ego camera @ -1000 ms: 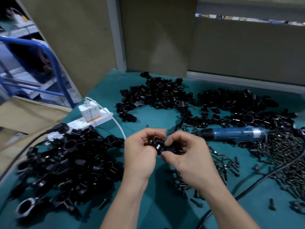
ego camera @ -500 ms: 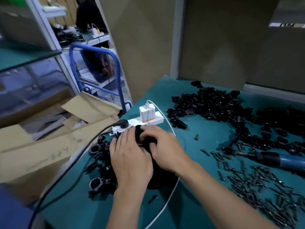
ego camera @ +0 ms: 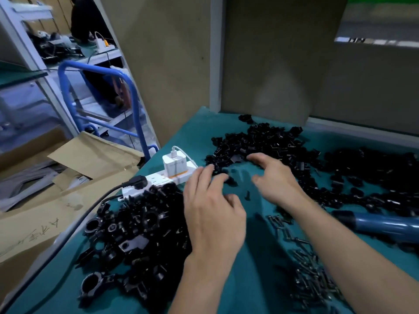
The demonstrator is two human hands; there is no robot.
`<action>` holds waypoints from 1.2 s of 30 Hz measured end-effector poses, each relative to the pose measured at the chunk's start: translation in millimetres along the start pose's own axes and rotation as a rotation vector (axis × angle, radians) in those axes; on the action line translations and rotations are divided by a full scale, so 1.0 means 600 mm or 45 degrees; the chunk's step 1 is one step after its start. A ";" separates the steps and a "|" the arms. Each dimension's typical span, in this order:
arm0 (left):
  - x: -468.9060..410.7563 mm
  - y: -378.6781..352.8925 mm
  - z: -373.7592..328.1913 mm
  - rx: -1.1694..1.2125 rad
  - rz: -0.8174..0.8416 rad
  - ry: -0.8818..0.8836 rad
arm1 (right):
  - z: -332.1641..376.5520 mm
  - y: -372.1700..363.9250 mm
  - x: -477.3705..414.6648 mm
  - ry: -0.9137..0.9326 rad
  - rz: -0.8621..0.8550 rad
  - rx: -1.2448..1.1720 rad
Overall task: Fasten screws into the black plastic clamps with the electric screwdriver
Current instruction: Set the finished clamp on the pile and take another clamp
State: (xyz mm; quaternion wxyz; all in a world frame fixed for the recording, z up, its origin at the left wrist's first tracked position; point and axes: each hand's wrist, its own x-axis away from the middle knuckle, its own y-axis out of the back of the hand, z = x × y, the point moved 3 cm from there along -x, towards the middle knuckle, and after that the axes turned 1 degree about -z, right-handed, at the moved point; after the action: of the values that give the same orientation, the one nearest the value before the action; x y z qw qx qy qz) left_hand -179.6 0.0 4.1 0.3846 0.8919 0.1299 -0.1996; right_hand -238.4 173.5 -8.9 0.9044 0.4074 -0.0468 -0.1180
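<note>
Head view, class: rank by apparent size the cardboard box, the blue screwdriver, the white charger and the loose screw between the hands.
1. cardboard box, largest.
2. blue screwdriver, though the frame edge cuts it off.
3. white charger.
4. loose screw, smallest.

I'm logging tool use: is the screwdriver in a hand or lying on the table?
Lying down: the screwdriver rests on the table, and the left hand and right hand are both away from it.

One screwdriver [ego camera: 383, 226], one charger [ego camera: 174, 165], countless clamps [ego camera: 140, 225]
</note>
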 end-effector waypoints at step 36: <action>-0.029 -0.243 -0.057 0.031 0.837 0.004 | -0.128 0.114 0.014 -0.217 -0.172 -0.132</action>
State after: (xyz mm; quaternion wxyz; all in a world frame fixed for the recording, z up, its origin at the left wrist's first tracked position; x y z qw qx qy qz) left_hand -242.6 121.6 -59.0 0.4174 0.8909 -0.1669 -0.0648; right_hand -204.6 271.0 -8.7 0.9070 0.3508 -0.0899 -0.2150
